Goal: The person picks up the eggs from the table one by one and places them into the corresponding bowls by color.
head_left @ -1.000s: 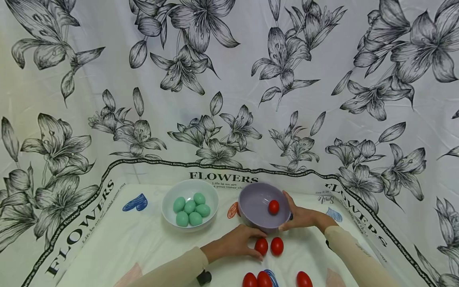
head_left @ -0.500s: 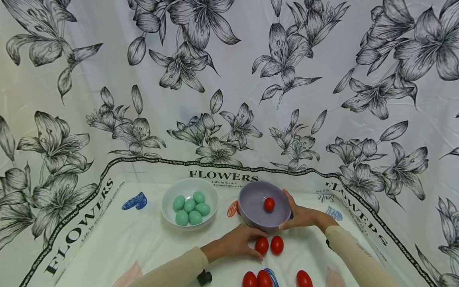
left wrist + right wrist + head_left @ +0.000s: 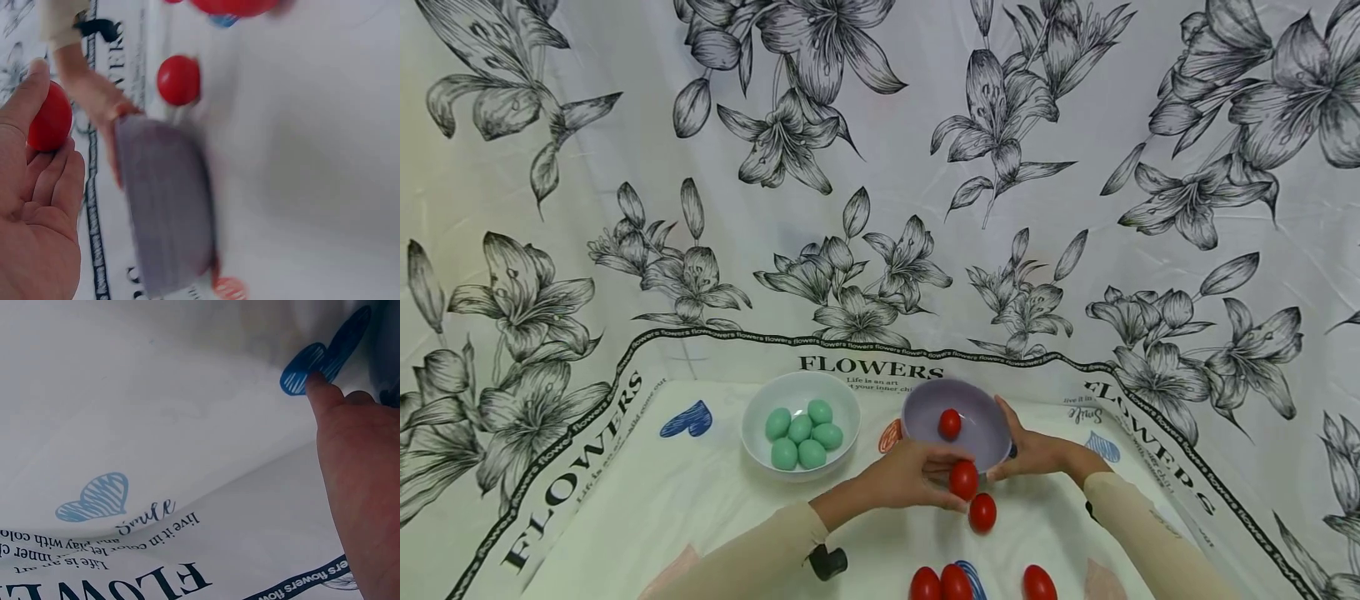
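Observation:
In the head view my left hand pinches a red egg between thumb and fingers, just off the near rim of the purple bowl. The left wrist view shows that egg between thumb and fingertips of the left hand. Inside the bowl lies another red egg. My right hand holds the bowl's right side, thumb in front and fingers behind. Just below the held egg, a loose red egg rests on the cloth. The right wrist view catches only part of the right hand.
Left of the purple bowl stands a white bowl with several green eggs. Near the front edge lie red eggs, with one more red egg to their right. A white printed cloth covers the table, and a flowered curtain hangs behind.
The left hand has lifted the red egg off the cloth and moved it up toward the purple bowl. The egg inside the bowl has rolled left. The right hand has stayed put.

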The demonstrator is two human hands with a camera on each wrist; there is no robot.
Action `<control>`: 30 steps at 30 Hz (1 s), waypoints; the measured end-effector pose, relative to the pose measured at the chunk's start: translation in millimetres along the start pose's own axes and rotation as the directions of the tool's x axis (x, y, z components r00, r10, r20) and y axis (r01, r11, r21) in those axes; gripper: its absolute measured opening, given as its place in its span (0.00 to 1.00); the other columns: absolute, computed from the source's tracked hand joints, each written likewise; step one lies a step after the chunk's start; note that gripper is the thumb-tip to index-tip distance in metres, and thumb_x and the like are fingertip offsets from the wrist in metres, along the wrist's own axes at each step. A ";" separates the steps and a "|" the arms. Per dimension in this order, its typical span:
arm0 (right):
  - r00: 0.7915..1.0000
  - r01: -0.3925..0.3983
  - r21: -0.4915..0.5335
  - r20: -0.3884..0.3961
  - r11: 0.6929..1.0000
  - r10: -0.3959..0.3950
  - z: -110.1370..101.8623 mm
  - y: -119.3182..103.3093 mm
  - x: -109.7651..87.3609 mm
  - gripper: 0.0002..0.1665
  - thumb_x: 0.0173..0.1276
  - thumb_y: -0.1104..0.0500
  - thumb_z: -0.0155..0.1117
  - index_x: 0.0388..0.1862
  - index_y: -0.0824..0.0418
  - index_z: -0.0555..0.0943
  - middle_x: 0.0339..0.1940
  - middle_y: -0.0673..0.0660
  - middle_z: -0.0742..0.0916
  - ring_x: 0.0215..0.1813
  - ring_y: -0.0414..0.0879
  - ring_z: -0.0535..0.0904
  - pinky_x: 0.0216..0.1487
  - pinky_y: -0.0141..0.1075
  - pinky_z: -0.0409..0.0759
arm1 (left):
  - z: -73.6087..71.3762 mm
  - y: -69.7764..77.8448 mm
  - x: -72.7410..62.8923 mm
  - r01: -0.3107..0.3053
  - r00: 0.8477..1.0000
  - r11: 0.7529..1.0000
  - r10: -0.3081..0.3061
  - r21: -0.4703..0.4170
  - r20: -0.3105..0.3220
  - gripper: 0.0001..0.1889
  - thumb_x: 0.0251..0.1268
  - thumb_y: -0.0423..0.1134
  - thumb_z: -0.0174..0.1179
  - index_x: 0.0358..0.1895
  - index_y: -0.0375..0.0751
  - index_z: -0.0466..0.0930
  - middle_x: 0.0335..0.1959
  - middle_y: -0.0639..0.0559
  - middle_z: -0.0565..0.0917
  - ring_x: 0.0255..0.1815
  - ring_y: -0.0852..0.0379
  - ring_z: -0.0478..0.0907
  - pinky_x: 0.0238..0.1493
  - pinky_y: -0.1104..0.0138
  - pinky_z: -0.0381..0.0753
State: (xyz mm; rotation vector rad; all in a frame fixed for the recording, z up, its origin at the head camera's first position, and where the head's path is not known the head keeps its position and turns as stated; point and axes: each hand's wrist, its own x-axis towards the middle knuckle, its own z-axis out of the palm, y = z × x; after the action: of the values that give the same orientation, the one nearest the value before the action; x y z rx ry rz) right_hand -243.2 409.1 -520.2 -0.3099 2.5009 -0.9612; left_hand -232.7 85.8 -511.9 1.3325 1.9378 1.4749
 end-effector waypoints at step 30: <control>1.000 0.000 0.004 -0.010 1.000 0.001 1.6 8.7 0.4 0.87 0.59 0.36 0.81 0.85 0.50 0.18 0.88 0.67 0.46 0.83 0.63 0.56 0.79 0.62 0.61 | -33.5 -37.9 118.8 0.224 0.972 0.616 -0.201 0.755 -0.124 0.29 0.56 0.52 0.82 0.60 0.48 0.88 0.52 0.58 0.89 0.51 0.61 0.83 0.53 0.70 0.81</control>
State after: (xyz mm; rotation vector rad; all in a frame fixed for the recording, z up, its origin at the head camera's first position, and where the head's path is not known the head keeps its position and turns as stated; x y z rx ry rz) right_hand -243.2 414.4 -527.3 -0.3038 2.5076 -0.9702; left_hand -332.9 166.7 -503.7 1.2832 2.7840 0.5126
